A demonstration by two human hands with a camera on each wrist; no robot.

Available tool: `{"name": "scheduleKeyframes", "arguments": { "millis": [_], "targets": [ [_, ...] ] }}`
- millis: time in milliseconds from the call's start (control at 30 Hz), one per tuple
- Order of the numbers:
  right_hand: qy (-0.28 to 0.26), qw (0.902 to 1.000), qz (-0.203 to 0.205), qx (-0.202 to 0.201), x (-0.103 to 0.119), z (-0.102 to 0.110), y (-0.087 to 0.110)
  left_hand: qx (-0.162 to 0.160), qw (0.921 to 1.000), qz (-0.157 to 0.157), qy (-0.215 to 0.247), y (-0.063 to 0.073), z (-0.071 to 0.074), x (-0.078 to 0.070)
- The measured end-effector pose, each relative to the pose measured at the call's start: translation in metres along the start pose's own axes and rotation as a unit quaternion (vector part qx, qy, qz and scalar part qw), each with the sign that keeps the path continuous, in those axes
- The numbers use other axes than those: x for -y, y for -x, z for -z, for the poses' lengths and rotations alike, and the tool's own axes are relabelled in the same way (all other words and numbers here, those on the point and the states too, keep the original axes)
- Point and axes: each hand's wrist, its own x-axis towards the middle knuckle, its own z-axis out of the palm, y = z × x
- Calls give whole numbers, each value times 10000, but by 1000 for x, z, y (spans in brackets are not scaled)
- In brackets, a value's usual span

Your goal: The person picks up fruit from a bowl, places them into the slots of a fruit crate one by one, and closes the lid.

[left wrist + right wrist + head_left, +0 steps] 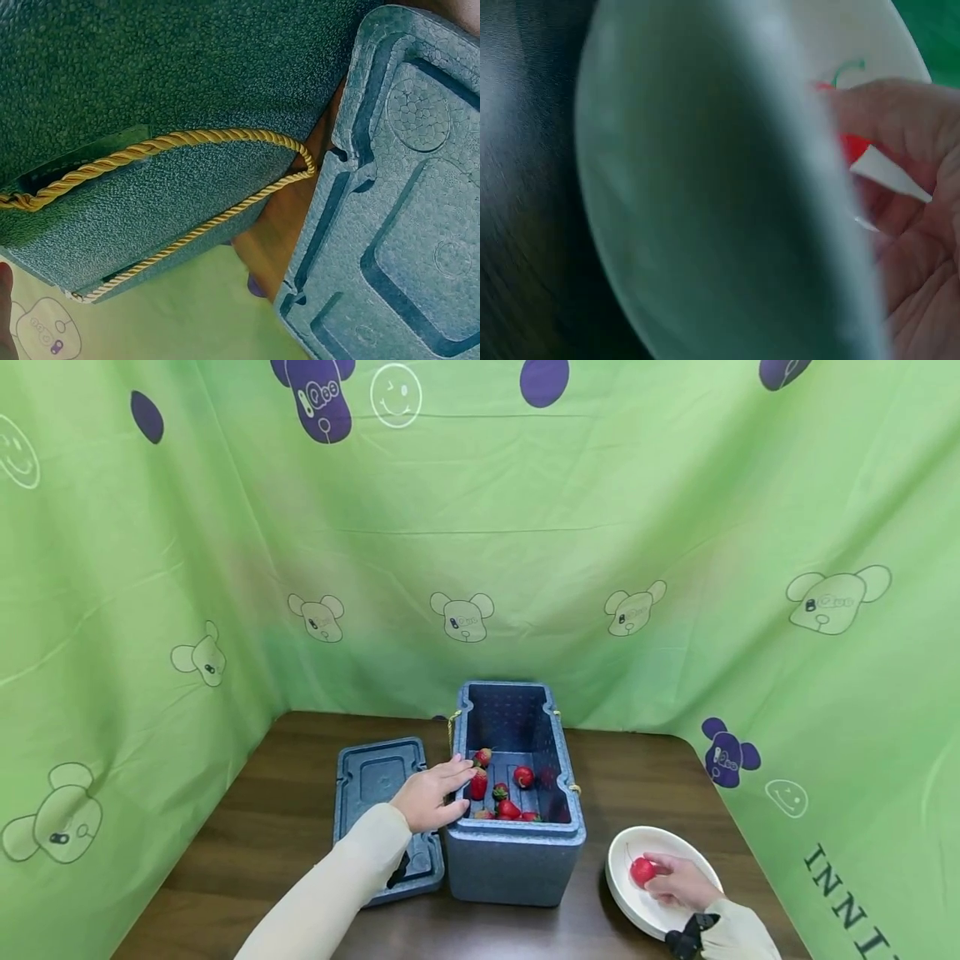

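Note:
My left hand (433,795) rests on the left rim of a blue-grey foam box (516,868), fingers fairly straight and reaching over the edge. Inside the box lie several strawberries (478,784) and a round red fruit (523,777). Over on the right, my right hand (681,882) pinches a cherry (642,872) between thumb and fingers, inside a white bowl (626,906). The cherry's curved green stem (847,69) shows in the right wrist view, where the bowl's blurred wall hides part of the fruit and fingertips.
The box's lid (378,777) lies left of the box, partly under my left forearm. A yellow rope handle (217,136) hangs on the box's side. Everything stands on a dark wooden table (247,827), with a green printed curtain (480,568) behind and at both sides.

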Motion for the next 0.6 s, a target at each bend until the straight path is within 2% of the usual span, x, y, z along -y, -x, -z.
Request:
{"name": "scheduleKeyframes", "arguments": {
  "millis": [233, 367, 433, 600],
  "targets": [
    [-724, 9958, 215, 527, -14, -9, -11, -41, 9999, 62, 126, 2, -1, 1],
    [-637, 9968, 3, 477, -9, -16, -14, -80, 9999, 22, 97, 2, -1, 1],
    [-489, 9981, -230, 304, 0, -21, -13, -83, 9999, 27, 111, 2, 0, 0],
    [-477, 9978, -363, 294, 7, -26, -16, -12, 9999, 97, 141, 0, 1, 0]
  ]
}}
